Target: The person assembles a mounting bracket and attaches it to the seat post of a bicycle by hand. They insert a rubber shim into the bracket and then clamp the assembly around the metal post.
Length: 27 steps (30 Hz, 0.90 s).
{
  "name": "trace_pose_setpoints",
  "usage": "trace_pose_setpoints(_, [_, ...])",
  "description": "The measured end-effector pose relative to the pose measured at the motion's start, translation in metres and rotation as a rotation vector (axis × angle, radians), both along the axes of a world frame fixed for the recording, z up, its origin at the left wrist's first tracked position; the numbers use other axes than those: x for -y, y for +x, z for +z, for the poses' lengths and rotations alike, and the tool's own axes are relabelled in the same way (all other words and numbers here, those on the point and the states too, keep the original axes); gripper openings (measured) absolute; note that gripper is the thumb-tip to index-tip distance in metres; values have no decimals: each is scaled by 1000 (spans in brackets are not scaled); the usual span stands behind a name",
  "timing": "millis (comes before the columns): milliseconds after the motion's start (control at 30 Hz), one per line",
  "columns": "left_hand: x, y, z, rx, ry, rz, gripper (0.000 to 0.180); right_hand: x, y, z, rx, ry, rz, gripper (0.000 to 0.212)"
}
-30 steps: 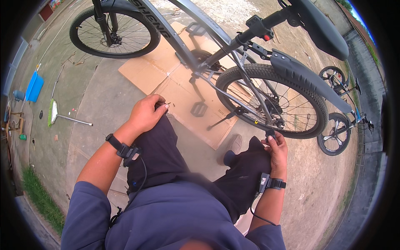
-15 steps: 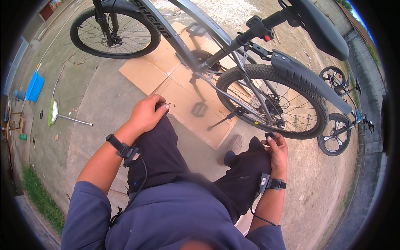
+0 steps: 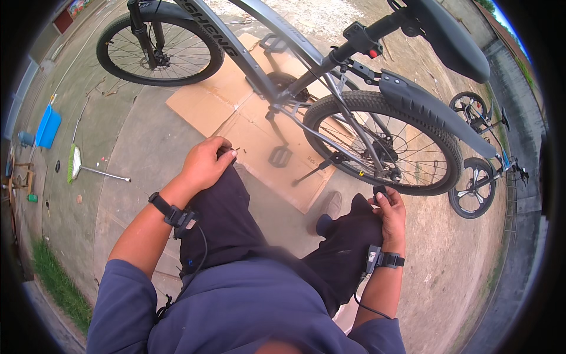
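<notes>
My left hand (image 3: 206, 160) rests on my left knee, closed, thumb against the curled fingers. Something thin and dark seems to show at its fingertips, too small to name. By my right knee, my right hand (image 3: 392, 213) is closed around a small black object (image 3: 379, 190), held between thumb and fingers. Just beyond both hands a grey bicycle (image 3: 275, 88) stands upright on its kickstand (image 3: 315, 169). Its rear wheel (image 3: 383, 144) is close to my right hand, not touching it. Under its middle lies flattened cardboard (image 3: 253, 133).
A second bicycle (image 3: 471, 186) stands at the right near a wall. On the left are a blue dustpan-like container (image 3: 48, 127), a green-bristled broom (image 3: 73, 163) and a strip of grass (image 3: 56, 277). My shoe (image 3: 332, 205) is on the concrete near the cardboard edge.
The bicycle and ground sit slightly farther left in the picture, as my view has shifted a little. Both hands keep their places at my knees.
</notes>
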<state>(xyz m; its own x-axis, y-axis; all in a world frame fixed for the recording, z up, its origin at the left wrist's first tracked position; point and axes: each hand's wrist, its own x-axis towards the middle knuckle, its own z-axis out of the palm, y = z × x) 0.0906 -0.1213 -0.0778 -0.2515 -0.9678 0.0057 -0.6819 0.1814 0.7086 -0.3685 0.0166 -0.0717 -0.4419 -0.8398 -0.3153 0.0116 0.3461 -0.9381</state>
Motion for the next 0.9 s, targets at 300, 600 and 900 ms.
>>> trace_pose_setpoints(300, [0,1,-1,4,-7,2,27,0,-1,-2,-2,5,0,41])
trace_pose_setpoints(600, [0,0,-1,3,-1,8,27,0,0,0,-2,9,1,42])
trace_pose_setpoints(900, [0,0,0,-5,12,13,27,1,0,0,0,9,2,43])
